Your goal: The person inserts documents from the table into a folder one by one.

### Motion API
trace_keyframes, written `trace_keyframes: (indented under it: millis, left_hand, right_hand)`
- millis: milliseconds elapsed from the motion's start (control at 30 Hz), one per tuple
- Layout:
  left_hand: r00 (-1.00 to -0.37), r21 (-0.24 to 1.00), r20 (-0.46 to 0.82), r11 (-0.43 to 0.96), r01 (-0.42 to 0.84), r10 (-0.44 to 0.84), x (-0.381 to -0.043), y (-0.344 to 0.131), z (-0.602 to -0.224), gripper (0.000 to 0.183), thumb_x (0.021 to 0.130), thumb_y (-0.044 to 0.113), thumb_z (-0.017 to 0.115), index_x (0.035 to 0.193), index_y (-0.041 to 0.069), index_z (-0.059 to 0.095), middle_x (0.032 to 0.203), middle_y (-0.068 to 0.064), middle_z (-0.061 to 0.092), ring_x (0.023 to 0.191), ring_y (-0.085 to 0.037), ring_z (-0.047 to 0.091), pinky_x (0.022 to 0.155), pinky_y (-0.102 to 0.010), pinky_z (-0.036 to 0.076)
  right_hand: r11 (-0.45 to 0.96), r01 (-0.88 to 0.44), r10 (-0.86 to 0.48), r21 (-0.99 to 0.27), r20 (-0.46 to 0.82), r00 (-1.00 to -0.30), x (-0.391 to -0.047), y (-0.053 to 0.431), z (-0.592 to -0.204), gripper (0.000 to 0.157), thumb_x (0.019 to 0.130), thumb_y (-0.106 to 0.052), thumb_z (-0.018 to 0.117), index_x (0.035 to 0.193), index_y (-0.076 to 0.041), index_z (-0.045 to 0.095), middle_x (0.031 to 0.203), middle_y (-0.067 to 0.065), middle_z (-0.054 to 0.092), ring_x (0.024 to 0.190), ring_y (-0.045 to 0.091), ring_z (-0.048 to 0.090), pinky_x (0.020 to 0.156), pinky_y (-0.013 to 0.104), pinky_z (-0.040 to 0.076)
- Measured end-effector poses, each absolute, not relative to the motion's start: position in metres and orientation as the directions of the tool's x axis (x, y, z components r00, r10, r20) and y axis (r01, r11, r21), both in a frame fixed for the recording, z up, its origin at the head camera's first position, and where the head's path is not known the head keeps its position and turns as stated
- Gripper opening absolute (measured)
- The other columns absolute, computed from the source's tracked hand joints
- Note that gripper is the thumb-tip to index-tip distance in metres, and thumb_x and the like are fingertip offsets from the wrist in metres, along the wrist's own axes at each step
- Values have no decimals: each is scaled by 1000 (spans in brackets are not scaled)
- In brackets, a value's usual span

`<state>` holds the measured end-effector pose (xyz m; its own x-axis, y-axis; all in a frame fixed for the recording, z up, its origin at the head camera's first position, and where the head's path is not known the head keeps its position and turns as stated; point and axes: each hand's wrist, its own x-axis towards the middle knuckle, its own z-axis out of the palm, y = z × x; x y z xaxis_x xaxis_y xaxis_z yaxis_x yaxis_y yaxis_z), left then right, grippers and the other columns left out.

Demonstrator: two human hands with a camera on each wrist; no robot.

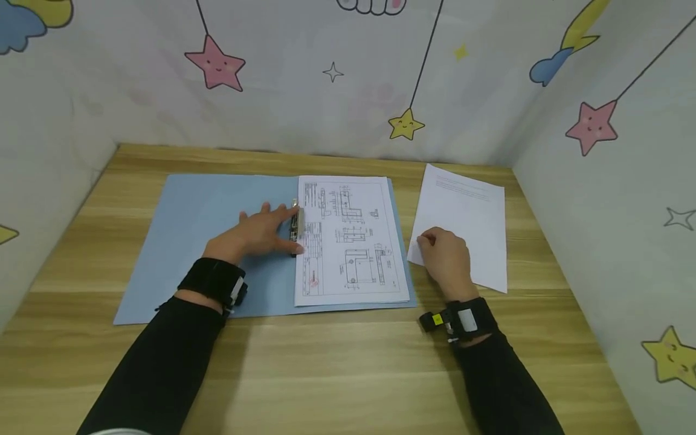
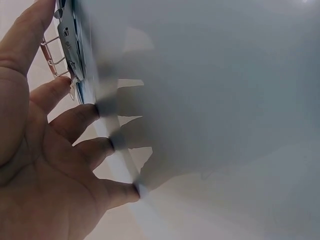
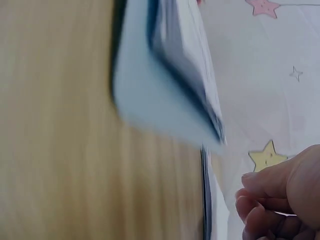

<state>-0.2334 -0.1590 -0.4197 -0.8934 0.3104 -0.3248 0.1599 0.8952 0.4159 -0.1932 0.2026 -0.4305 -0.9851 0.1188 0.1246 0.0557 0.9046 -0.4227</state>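
Observation:
A blue clip folder (image 1: 217,199) lies spread on the wooden table. A stack of printed technical drawings (image 1: 337,272) sits on its right side. My left hand (image 1: 255,232) has its fingers spread at the metal clip (image 1: 301,223), thumb and index fingertips at its two ends. The left wrist view shows that clip (image 2: 71,45) beside the thumb, and the other fingertips on the blue cover (image 2: 225,100). My right hand (image 1: 447,260) is over the left part of loose white sheets (image 1: 478,223). Its fingers are loosely curled, with no paper visible between them in the right wrist view.
The wooden table (image 1: 326,374) extends in front of the folder. White walls (image 1: 299,115) with cartoon stars border the table at the back and sides. Between the folder and the loose sheets runs a narrow strip of table.

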Motion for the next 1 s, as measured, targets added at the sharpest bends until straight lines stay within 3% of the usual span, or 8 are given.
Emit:
trace_keyframes:
  millis: [367,633,733,833,933,1000]
  left_hand:
    - [-892,424,-323,891,162,316,-235,-160,-422,101,58,68,63,142,31,20,152,-14,16,136,-40,0,102,-73,-1]
    - [-893,420,-320,892,167,318,-235,-158,-422,100,58,67,63,142,31,20,152,-14,16,136,-39,1,102,-73,0]
    - [-894,414,-319,895,167,314,-234,-157,-420,100,59,67,63,142,31,20,152,-14,16,136,-40,1,102,-73,1]
    - [-894,410,-319,896,168,314,-234,-157,-419,100,59,66,63,142,30,20,152,-14,16,136,-40,1,101,-74,1]
    - [-895,407,-318,897,170,314,-234,-158,-421,100,59,67,63,142,31,20,152,-14,16,136,-40,1,101,-74,1]
    - [-893,408,-321,897,170,315,-235,-157,-422,101,58,68,62,142,31,19,152,-14,16,136,-39,1,102,-73,1]
  right_hand:
    - [947,122,113,-299,-47,-992,-199,262,-431,46,85,-33,52,115,2,56,109,24,63,97,37,56,73,53,49]
    - [944,207,170,-259,-157,-973,-194,296,-426,93,70,-66,54,126,7,41,122,34,48,110,45,43,86,62,41]
    - [935,248,209,-252,-169,-963,-197,309,-426,91,72,-65,51,124,9,42,121,35,48,108,47,45,81,61,43]
    - [928,299,264,-222,-172,-949,-197,321,-426,86,75,-65,49,115,11,50,108,33,56,89,41,54,62,51,49]
    - [916,356,325,-182,-180,-928,-197,330,-426,88,72,-69,47,103,12,57,93,29,60,69,32,53,44,39,43]
    - [903,395,364,-168,-188,-912,-197,335,-426,90,69,-72,46,99,12,60,88,27,59,64,29,50,40,35,39]
